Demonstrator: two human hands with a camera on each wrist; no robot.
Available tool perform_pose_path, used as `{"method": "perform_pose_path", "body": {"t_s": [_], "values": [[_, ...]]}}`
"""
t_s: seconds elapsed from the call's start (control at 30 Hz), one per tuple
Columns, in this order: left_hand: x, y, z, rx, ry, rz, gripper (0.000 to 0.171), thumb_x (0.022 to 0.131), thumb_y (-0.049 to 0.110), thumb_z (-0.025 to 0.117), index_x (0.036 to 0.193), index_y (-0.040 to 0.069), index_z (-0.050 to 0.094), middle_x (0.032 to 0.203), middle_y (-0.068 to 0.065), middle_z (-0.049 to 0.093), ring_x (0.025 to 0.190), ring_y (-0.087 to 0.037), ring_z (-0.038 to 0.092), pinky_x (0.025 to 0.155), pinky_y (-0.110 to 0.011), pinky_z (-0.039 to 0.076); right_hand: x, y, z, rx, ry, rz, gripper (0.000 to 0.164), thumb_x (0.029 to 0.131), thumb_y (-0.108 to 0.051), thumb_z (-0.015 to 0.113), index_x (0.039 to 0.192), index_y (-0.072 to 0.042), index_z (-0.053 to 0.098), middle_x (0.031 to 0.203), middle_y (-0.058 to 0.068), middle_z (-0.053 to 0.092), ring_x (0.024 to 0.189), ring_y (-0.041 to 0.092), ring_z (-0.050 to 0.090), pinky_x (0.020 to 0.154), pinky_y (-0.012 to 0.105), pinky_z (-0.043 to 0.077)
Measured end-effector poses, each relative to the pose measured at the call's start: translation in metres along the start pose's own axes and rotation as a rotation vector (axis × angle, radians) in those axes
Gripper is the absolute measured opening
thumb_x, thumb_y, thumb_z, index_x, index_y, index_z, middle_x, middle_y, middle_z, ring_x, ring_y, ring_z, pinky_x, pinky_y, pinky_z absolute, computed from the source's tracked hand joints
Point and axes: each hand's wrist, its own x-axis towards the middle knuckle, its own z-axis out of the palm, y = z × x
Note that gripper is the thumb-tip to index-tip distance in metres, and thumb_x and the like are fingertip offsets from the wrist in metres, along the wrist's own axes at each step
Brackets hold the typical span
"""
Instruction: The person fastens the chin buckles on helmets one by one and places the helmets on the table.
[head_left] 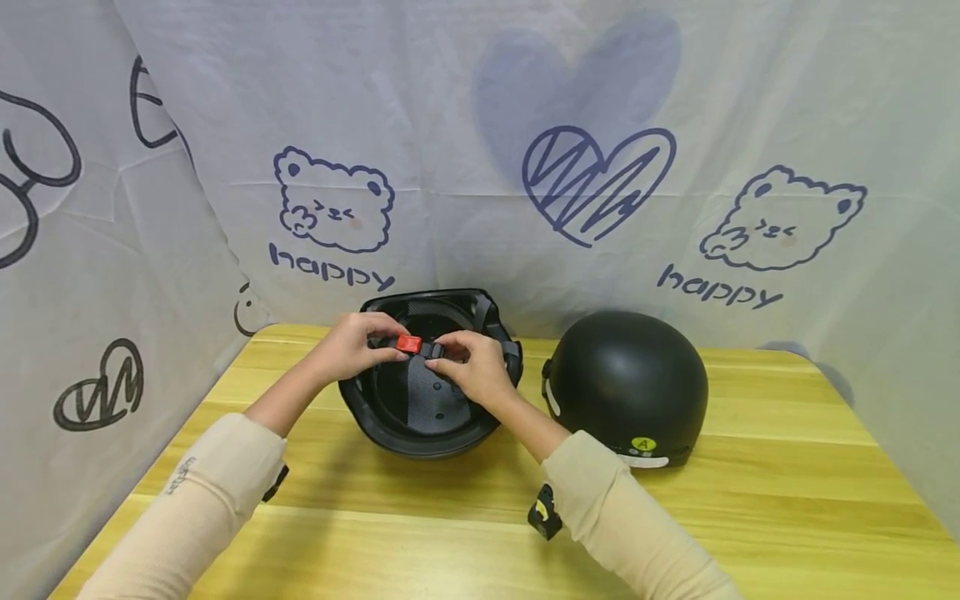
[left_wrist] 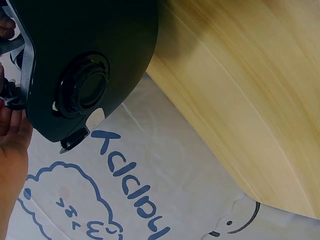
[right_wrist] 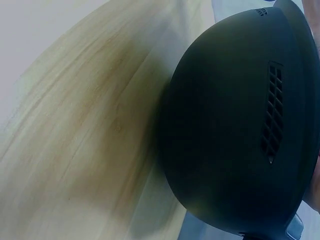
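A black helmet (head_left: 429, 447) lies upside down on the table, its padded hollow facing up. Above that hollow, my left hand (head_left: 360, 346) pinches the red part of a chin strap buckle (head_left: 408, 343) between thumb and fingers. My right hand (head_left: 483, 367) grips the black strap end (head_left: 431, 350) right beside it, thumb below and fingers above. The red and black parts line up end to end. In the left wrist view, the helmet's outer shell (left_wrist: 95, 30) shows a round fitting, with the left hand (left_wrist: 12, 132) at its rim. The right wrist view shows a vented shell (right_wrist: 225, 120).
A second black helmet (head_left: 630, 383) stands dome up to the right, with a yellow "A" sticker (head_left: 643, 444). The wooden table (head_left: 420, 533) meets a white printed cloth (head_left: 450, 167) behind and at the sides.
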Motion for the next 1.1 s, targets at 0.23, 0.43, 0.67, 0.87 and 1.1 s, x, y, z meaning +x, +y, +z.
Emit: {"method": "perform_pose_path", "body": {"t_s": [0.23,0.43,0.67,0.87,1.1], "values": [[-0.0001,0.0002,-0.001,-0.033,-0.037,-0.007,0.024,0.075,0.006,0.075,0.096,-0.004,0.069,0.093,-0.016,0.07,0.084,-0.025,0.063,0.072,-0.039,0.053,-0.0012,-0.0011,-0.0018,-0.074,-0.004,-0.077,0.023,0.076,-0.014,0.076,0.095,-0.003,0.071,0.094,0.011,0.07,0.079,0.02,0.065,0.067,0.026,0.053],[-0.0008,0.0008,-0.0007,-0.03,-0.047,-0.01,0.025,0.075,0.005,0.075,0.097,-0.004,0.069,0.092,-0.016,0.069,0.081,-0.024,0.063,0.071,-0.037,0.053,-0.0017,-0.0008,-0.0016,-0.083,-0.01,-0.091,0.022,0.075,-0.014,0.076,0.093,-0.002,0.071,0.093,0.013,0.07,0.079,0.021,0.065,0.068,0.031,0.054],[0.0007,0.0031,0.0033,-0.017,-0.066,0.001,0.023,0.075,0.006,0.076,0.096,-0.003,0.069,0.09,-0.014,0.07,0.08,-0.021,0.063,0.072,-0.036,0.053,-0.0018,0.0032,-0.0003,-0.082,-0.031,-0.114,0.023,0.075,-0.014,0.076,0.093,-0.003,0.071,0.091,0.012,0.069,0.079,0.021,0.066,0.07,0.031,0.055],[0.0041,0.0053,0.0063,-0.017,-0.059,0.019,0.023,0.073,0.006,0.077,0.094,-0.003,0.069,0.088,-0.013,0.07,0.078,-0.02,0.062,0.07,-0.033,0.051,0.0009,-0.0002,-0.001,-0.086,-0.033,-0.122,0.022,0.075,-0.013,0.076,0.093,-0.002,0.071,0.089,0.011,0.069,0.079,0.021,0.065,0.07,0.031,0.055],[0.0033,0.0068,0.0051,0.005,-0.058,0.005,0.024,0.073,0.008,0.077,0.094,-0.002,0.07,0.088,-0.012,0.07,0.077,-0.018,0.061,0.069,-0.032,0.05,-0.0005,-0.0005,-0.0002,-0.054,-0.029,-0.086,0.022,0.075,-0.012,0.076,0.094,-0.002,0.071,0.091,0.012,0.069,0.079,0.022,0.066,0.07,0.035,0.055]]}}
